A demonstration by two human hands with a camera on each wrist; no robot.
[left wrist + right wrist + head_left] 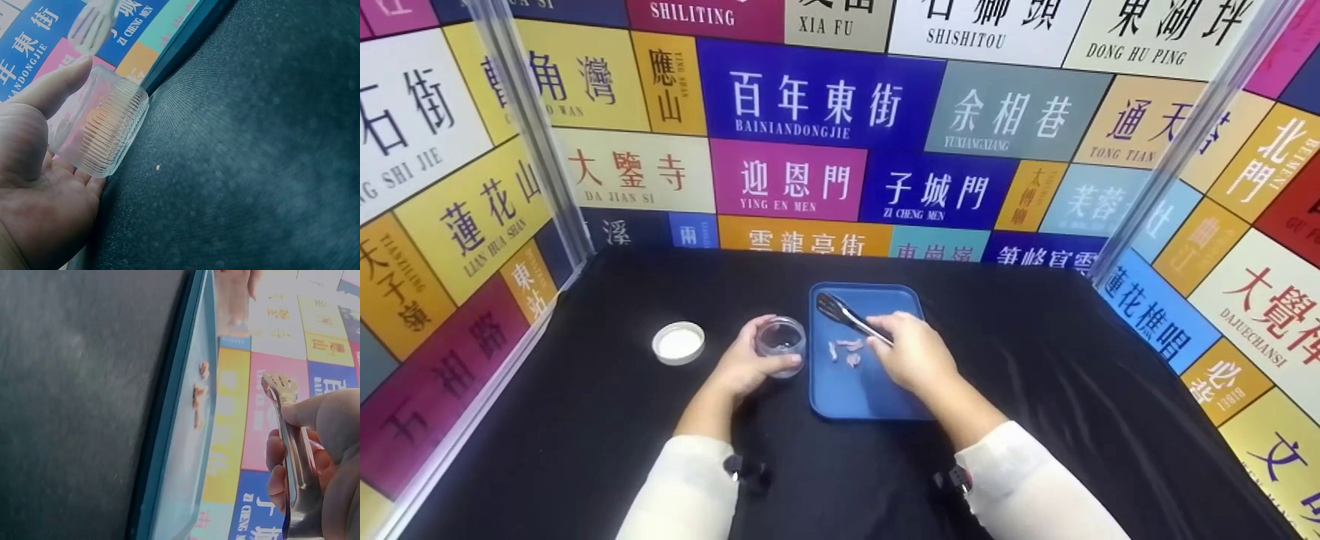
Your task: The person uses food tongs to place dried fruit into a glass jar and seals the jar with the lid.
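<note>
My left hand [744,367] grips a clear jar [780,339] just left of the blue tray [877,401]. The jar's mouth faces up toward the head view, and ribbed sides show on the jar [112,126] in the left wrist view. Over the tray, my right hand [916,354] holds metal tongs [847,311], their scalloped tips pointing to the tray's far left corner. In the right wrist view the thumb and fingers wrap the tongs [301,464]. Several small pinkish-brown pieces [853,360] lie on the tray, below and left of the right hand.
A round white lid [678,343] lies on the black cloth to the left of the jar. The black-covered table [585,450] meets walls of coloured sign panels [821,90] at the back and both sides. Clear posts [536,135] stand at the back corners.
</note>
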